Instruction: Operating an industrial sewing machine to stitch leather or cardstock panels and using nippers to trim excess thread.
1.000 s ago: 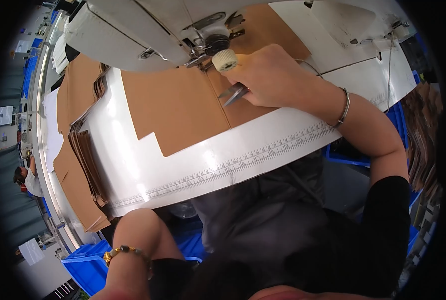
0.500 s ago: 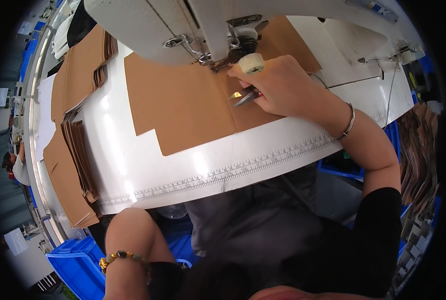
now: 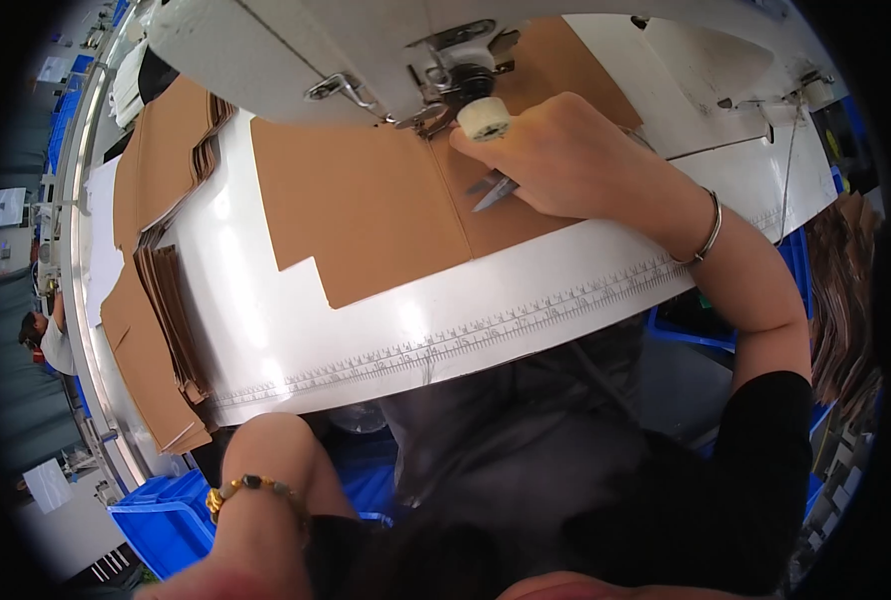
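So, right hand [image 3: 571, 158] is closed around a pair of scissors [image 3: 498, 194], blades sticking out below the fingers, toward the person's left and slightly apart. Its forefinger reaches in by the foot of the sewing machine [image 3: 266, 62], just behind the pale knob [image 3: 484, 119]. Brown sheet [image 3: 361, 205] is flat on the tabletop [image 3: 251, 350], under the right hand and spreading out to the left of it; a line runs down it just left of the scissors, ending at the near edge. Ruler strip [image 3: 486, 335] on the tabletop sits on the near side of the right hand. Left hand [image 3: 221, 572] is at the bottom rim, off the tabletop, cut off and blurred; can't tell if it holds anything. Blue bin [image 3: 166, 525] just beside it, stack of brown pieces [image 3: 161, 165] beyond it. Second brown pile [image 3: 846, 310] well right of the right hand
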Motion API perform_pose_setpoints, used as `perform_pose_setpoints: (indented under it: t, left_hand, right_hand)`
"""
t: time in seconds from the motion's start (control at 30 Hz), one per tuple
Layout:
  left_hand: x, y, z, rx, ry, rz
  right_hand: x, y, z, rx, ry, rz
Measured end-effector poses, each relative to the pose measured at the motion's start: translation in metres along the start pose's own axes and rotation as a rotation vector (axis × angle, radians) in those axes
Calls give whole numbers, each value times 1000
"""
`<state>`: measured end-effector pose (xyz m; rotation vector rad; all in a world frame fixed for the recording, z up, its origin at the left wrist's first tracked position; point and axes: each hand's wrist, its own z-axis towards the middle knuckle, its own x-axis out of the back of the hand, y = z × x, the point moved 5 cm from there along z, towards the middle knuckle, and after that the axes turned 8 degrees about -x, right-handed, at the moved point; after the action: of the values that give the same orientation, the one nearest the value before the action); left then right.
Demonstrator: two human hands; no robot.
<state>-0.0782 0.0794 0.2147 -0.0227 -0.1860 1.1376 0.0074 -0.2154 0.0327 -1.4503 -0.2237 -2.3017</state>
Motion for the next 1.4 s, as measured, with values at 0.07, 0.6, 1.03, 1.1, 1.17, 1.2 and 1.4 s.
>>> perform_pose_setpoints:
  t: [0.07, 0.6, 1.03, 1.1, 1.17, 1.2, 1.4]
  left_hand:
    - [6, -24, -7, 246, -122, -68]
    - [-84, -133, -183, 669, -1159, 487]
    - [-85, -134, -184, 685, -1149, 494]
    - [-86, -134, -184, 685, -1148, 494]
    - [-86, -135, -184, 685, -1148, 492]
    - [-85, -135, -185, 694, -1141, 495]
    - [-85, -137, -186, 703, -1133, 488]
  right_hand:
    - [-11, 7, -3, -17, -9, 8]
    - [-11, 3, 3, -30, -43, -15]
    - [-10, 3, 3, -24, -10, 6]
    - [-11, 3, 3, -35, -17, -1]
    - [-11, 4, 3, -30, -15, -11]
    - [-11, 4, 3, -25, -14, -21]
    - [-14, 6, 3, -5, 23, -18]
